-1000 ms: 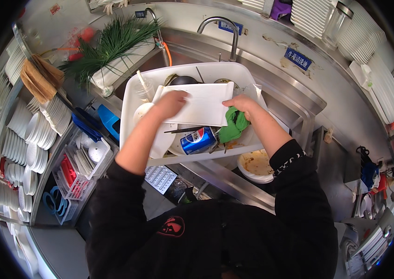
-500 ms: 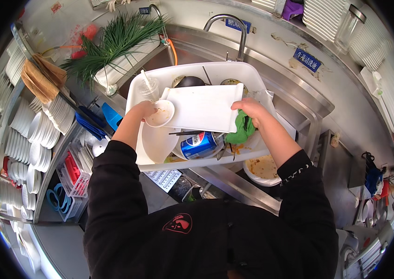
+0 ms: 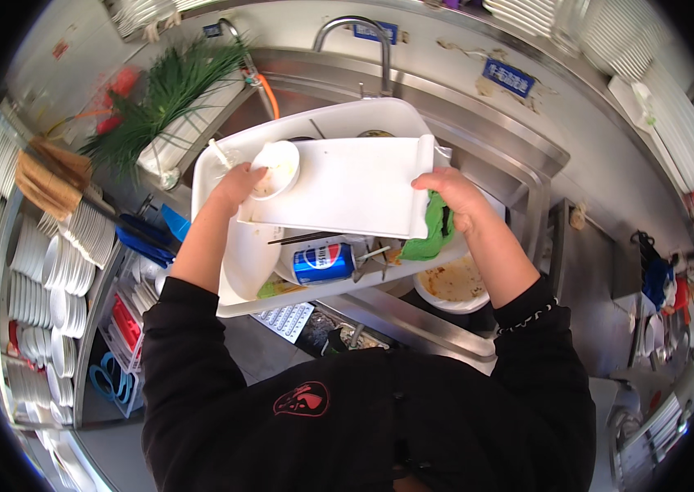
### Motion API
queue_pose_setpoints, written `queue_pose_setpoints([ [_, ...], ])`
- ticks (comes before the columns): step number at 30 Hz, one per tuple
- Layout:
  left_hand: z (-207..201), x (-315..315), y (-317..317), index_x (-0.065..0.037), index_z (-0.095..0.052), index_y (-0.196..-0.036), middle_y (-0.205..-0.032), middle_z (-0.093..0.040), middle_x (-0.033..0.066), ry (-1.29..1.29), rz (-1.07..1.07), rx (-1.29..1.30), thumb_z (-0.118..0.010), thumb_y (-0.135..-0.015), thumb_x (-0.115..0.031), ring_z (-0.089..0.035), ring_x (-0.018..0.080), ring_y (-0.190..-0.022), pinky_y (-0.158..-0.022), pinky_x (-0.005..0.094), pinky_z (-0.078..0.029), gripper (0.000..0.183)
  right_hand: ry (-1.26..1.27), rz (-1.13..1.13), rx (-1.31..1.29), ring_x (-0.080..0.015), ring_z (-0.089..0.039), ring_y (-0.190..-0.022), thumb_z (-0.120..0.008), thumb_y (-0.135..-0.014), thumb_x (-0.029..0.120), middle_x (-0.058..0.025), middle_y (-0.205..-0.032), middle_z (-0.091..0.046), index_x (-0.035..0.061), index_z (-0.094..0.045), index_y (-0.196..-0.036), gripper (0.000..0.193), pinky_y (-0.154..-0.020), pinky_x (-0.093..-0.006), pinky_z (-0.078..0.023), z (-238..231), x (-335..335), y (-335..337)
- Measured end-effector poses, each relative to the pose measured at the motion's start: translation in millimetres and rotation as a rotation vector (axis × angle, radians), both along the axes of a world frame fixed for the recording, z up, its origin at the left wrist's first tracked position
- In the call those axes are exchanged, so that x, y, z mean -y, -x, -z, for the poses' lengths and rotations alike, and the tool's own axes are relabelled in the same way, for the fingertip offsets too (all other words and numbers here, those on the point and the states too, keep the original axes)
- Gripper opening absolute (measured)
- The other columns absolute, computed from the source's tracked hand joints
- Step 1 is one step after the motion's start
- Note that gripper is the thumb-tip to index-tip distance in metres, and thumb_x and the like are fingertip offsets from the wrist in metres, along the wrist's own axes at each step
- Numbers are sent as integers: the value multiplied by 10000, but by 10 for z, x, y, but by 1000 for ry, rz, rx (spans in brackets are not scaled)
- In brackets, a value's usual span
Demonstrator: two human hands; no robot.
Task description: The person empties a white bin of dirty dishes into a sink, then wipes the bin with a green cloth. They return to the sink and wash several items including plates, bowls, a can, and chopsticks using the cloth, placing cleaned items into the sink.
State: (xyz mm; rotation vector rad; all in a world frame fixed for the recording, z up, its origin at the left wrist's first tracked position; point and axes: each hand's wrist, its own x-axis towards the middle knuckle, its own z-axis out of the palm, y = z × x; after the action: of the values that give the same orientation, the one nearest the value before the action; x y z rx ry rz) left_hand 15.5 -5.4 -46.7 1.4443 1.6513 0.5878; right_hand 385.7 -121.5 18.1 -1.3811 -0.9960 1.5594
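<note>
My left hand [image 3: 238, 187] is closed on the rim of a small white bowl [image 3: 279, 170] with food bits inside. The bowl is over the left end of a white rectangular plate [image 3: 355, 184]. At that plate's right end, my right hand [image 3: 455, 197] grips its raised edge. A green cloth [image 3: 427, 239] hangs below the right fingers, against the plate. Both hands are above a white plastic tub [image 3: 355, 115] of used tableware. Inside it, a blue drink can [image 3: 324, 262] lies on its side by dark chopsticks [image 3: 304, 239]. The plate hides much of the tub's contents.
Behind the tub are a steel sink [image 3: 461, 123] and a curved tap [image 3: 385, 57]. A food-stained white bowl [image 3: 453, 283] is below the tub's right corner. Green stalks [image 3: 175, 102] lie on a white container at left. Shelves of stacked white plates [image 3: 68, 303] line the left.
The small bowl has moved from the plate's lower left edge to over its upper left part. The tub appears farther left and more tilted as the view shifts. My right hand still grips the plate.
</note>
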Motion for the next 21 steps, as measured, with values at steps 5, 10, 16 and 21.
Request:
queue_pose_setpoints([
  [5,-371,-385,-956,3,-617,-1099,-940,-660,58,-192,307,118,-581,-922,-257,-611,127,-792,-744,307,-494,316,-152,215,22,-236,-654,-788,-687,-699,207,-137,-918,-667,-34,-626,-1015,401,-747,-350,-533,-252,375,-925],
  [10,-592,-530,-2723,52,-598,-1115,-1032,-654,165,-528,519,-40,-594,-883,-331,-618,228,-900,-803,367,-477,448,-220,581,135,-232,-650,-761,-654,-739,205,-144,-923,-649,-53,-593,-1036,397,-702,-349,-537,-597,1175,-1850],
  [16,-449,-550,-4470,16,-547,-1225,-1229,-583,194,-326,767,-81,-631,-852,-385,-575,306,-1074,-891,392,-449,554,-220,906,212,-217,-642,-848,-668,-770,165,-131,-959,-675,-20,-635,-1025,317,-807,-329,-488,-173,1867,-2200],
  [21,107,-892,-5235,-36,-546,-1259,-1301,-541,179,-474,1174,-461,-615,-838,-492,-522,343,-1175,-979,413,-414,625,-121,1009,66,-173,-615,-910,-691,-812,121,-94,-1005,-665,-16,-624,-1059,290,-839,-316,-474,790,1890,-1973],
])
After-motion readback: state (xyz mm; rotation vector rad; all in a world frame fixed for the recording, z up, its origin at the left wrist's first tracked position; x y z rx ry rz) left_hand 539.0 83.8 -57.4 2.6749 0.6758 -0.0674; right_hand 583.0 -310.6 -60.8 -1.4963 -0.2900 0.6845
